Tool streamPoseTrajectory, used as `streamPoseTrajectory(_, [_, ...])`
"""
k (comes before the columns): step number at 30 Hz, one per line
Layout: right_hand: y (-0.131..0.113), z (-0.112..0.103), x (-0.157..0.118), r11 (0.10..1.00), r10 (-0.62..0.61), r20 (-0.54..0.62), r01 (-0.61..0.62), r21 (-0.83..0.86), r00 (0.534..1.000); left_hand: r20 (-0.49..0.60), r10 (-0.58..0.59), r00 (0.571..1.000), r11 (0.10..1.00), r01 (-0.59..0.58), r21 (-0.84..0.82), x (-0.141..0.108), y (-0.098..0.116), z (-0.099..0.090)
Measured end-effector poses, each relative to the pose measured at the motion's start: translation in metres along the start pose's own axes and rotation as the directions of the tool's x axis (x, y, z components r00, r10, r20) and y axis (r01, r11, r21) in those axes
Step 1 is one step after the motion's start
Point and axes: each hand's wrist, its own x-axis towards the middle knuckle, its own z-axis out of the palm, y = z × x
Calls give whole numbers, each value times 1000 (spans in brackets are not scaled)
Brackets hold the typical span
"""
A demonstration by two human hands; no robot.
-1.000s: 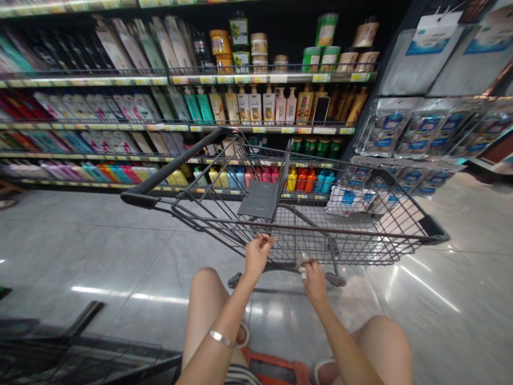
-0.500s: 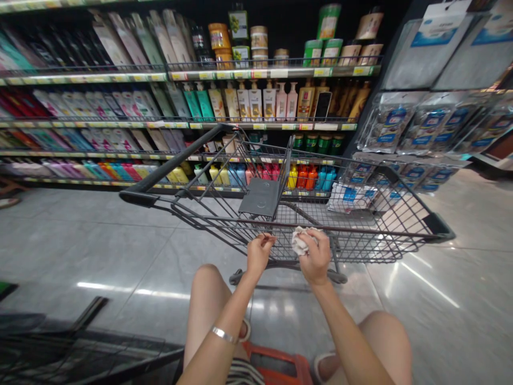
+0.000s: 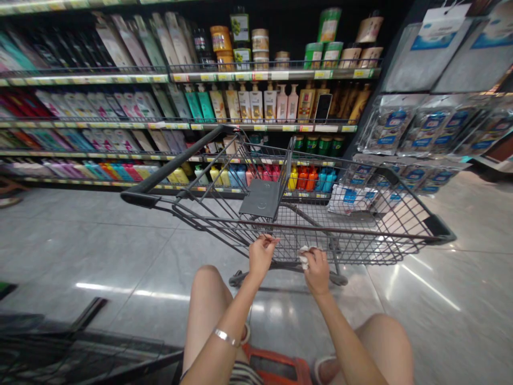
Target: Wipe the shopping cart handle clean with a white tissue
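Both forearms (image 3: 239, 310) forward; left grip (image 3: 262, 252) in a pinch; right grip (image 3: 316, 269) loosely curled

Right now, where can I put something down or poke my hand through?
Bare floor lies between the bottom shelf and the left knee, and right of the right knee. A gap lies between the left hand and the white wad in the right hand. Shelves behind the cart are crowded with bottles.

The right grip (image 3: 317, 274) clasps a white wad (image 3: 303, 259) near a cart (image 3: 259, 198).
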Motion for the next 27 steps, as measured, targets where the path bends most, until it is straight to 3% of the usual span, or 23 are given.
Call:
streamPoseTrajectory(8, [15, -3, -21, 996, 87, 71, -85, -19, 994, 13, -23, 1000, 1000, 23, 16, 2, 2, -3])
streamPoseTrajectory(11, [21, -15, -28, 993, 121, 26, -121, -1, 992, 8, -16, 1000, 1000, 15, 19, 1, 3, -3])
streamPoseTrajectory(15, [5, -33, 2, 992, 27, -126, -11, 124, 992, -5, -2, 1000, 1000, 2, 17, 1, 4, -3])
streamPoseTrajectory(18, [-9, -34, 33, 987, -47, -191, 76, 144, 980, -4, 5, 1000, 1000, -5, 20, 0, 4, -3])
streamPoseTrajectory(21, [-11, -23, 40, 989, -113, -150, 125, 76, 982, 2, 0, 1000, 999, 0, 36, 1, 4, -3])
streamPoseTrajectory(27, [1, -4, -2, 995, -90, 10, 90, 31, 996, 9, 12, 1000, 999, -12, 47, 2, 3, -3])
